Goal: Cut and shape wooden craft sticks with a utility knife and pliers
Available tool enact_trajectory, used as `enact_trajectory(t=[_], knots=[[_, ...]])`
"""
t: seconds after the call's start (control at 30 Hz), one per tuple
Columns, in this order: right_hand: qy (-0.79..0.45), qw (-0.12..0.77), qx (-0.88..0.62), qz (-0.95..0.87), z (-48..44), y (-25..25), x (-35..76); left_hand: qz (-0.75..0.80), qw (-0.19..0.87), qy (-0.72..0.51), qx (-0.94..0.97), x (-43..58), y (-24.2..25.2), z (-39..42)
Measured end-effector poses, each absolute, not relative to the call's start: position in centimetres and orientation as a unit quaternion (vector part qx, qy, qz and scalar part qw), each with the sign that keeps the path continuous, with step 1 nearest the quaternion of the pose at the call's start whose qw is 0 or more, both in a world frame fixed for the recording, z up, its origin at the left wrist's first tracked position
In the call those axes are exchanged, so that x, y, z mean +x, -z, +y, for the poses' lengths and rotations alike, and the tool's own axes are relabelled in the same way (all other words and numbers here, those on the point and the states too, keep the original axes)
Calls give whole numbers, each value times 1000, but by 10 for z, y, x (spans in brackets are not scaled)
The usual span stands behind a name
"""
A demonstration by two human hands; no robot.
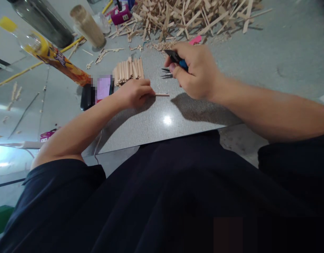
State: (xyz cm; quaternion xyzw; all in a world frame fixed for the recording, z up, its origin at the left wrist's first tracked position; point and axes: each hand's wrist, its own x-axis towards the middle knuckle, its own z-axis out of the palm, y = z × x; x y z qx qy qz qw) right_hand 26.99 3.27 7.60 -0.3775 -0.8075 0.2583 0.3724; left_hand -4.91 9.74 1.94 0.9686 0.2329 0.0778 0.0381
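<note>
One wooden stick (162, 95), pale, thin, in left hand (137, 93)

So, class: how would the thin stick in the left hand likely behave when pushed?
The thin stick juts straight from the left hand, so it seems stiff. Its slim, wooden-looking body suggests it is light, and it might snap if bent.

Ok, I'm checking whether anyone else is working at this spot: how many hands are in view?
2: the left hand, holding a thin wooden stick, and the right hand, holding a black-and-blue tool. No other hand shows.
</note>
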Motion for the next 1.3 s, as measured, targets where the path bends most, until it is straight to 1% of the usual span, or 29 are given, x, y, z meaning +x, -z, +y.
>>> enact_trajectory(t=[0.17, 0.3, 0.43, 0.47, 0.53, 0.63, 0.67, 0.77, 0.9, 1.03, 1.13, 1.2, 1.3], knots=[[-246, 390, -370, -806, 33, -73, 269, 338, -23, -38, 940, -37, -10, 140], [-205, 420, -389, -794, 31, -70, 265, 371, -62, -49, 925, -39, -7, 140], [-251, 369, -393, -804, 33, -76, 270, 397, -71, -72, 912, -46, -26, 109], [-254, 358, -393, -808, 34, -77, 272, 405, -47, -90, 908, -48, -33, 97], [-243, 342, -397, -816, 38, -76, 276, 444, 35, -121, 887, -49, -45, 72], [-242, 320, -400, -824, 40, -71, 275, 471, 193, -71, 858, -48, -53, 36], [-243, 316, -403, -824, 40, -70, 273, 473, 216, -53, 853, -48, -52, 27], [-223, 272, -428, -833, 34, -67, 265, 460, 227, -50, 857, -49, -43, 12], [-184, 168, -447, -859, 22, -70, 257, 443, 229, -90, 862, -48, -36, 9], [-151, 66, -447, -879, 14, -67, 253, 541, 221, -18, 811, -32, -50, 0], [-117, -24, -451, -884, 9, -57, 249, 567, 228, -3, 791, -20, -60, -7], [-104, -41, -440, -891, 7, -52, 248, 573, 231, -7, 786, -16, -62, -9], [-101, -31, -420, -901, 3, -51, 247, 577, 227, -21, 784, -16, -58, -9]])
